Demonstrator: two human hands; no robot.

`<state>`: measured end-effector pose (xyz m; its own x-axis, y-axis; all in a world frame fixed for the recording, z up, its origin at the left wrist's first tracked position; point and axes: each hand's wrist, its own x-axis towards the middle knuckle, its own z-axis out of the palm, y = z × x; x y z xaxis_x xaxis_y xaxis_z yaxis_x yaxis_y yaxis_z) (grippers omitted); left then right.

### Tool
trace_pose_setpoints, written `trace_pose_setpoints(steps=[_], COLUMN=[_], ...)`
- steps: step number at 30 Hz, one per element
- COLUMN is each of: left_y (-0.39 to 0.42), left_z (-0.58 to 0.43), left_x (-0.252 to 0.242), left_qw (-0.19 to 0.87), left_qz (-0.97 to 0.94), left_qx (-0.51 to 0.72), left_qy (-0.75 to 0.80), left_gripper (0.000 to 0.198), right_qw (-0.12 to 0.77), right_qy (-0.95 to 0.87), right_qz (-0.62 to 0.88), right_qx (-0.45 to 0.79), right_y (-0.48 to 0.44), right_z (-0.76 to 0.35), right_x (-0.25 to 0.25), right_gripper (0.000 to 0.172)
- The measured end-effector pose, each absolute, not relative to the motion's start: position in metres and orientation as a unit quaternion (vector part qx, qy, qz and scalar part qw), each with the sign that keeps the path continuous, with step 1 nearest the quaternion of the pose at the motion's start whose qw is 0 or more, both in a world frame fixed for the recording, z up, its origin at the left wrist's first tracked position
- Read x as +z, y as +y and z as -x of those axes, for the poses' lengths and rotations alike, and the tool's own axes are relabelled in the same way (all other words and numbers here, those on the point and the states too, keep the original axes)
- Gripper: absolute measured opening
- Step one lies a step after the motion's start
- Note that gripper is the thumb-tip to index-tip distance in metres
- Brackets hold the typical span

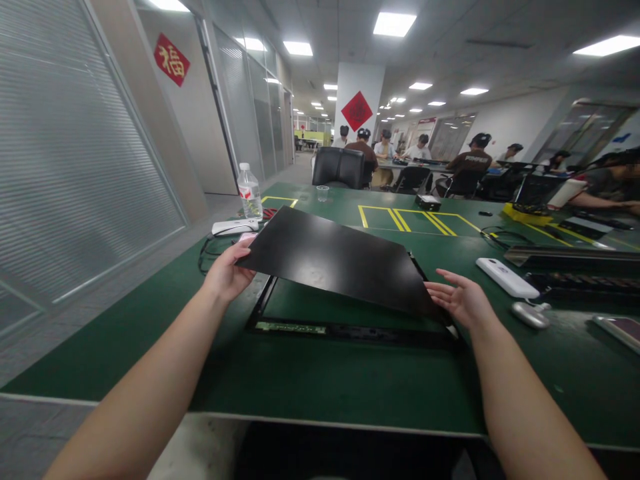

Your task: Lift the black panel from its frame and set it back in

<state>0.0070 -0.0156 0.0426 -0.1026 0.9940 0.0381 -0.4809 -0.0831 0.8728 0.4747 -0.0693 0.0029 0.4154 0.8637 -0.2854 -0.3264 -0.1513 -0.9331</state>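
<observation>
A large flat black panel (335,260) is tilted above a thin black rectangular frame (350,330) that lies on the green table (320,380). My left hand (227,273) grips the panel's raised left corner, fingers closed on its edge. My right hand (463,300) is at the panel's low right corner, palm up with fingers spread, touching or just under the edge. A green circuit strip (290,327) runs along the frame's near bar.
A water bottle (249,191), a plastic cup (323,193) and a white device (235,227) stand at the back left. To the right lie a white remote-like device (506,277), a silver tool (530,315) and black trays (575,267). Several people sit at far tables.
</observation>
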Motion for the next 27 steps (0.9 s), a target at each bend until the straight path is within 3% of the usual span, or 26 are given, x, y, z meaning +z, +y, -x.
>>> trace_pose_setpoints(steps=[27], left_y=[-0.018], left_z=[-0.001], left_x=[0.038], left_qw=[0.578], left_qz=[-0.431], left_qx=[0.559], left_qy=[0.409], left_gripper=[0.034], right_qw=[0.601], right_qy=[-0.279], right_qz=[0.634], right_qx=[0.400], right_y=[-0.061], right_z=[-0.483], right_x=[-0.017], right_gripper=[0.033])
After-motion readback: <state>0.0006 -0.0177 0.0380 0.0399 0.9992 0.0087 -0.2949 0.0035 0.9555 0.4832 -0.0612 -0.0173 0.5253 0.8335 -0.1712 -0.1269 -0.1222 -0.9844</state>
